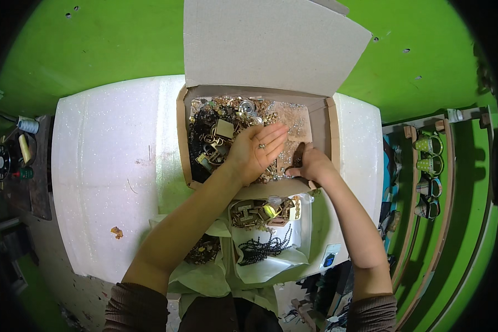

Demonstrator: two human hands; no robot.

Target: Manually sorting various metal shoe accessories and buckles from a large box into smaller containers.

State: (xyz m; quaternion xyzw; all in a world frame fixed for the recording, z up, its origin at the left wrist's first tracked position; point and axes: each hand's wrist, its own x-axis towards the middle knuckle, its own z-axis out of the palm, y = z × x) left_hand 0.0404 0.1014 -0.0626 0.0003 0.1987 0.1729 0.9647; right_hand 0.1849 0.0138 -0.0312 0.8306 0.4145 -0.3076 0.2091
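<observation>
Here we are at the cardboard box (333, 133), set by the middle of the table's (105, 166) far edge, lid (271, 44) raised. The left hand (253, 157) lies palm up over it, flat, fingers side by side; 1 small metallic piece (262, 146) shows near the base of the fingers, worn or merely resting there, I can't tell. The right hand (316, 166) dips in at the right, fingers bent down; whether it pinches anything, I can't tell.

And inside? Black beads (195, 146) crowd the left wall, a square gold buckle (224, 129) tops the pile, tiny clear beads (297, 115) dot the right side. Nearer the table's front edge, 1 paper-lined tray (300, 243) carries gold trinkets (246, 214) and black strands (265, 249); beside it, brownish pieces (203, 252) in white paper. Towards the near right corner, a pale card (332, 249) bears a blue shape, its markings too small to read.
</observation>
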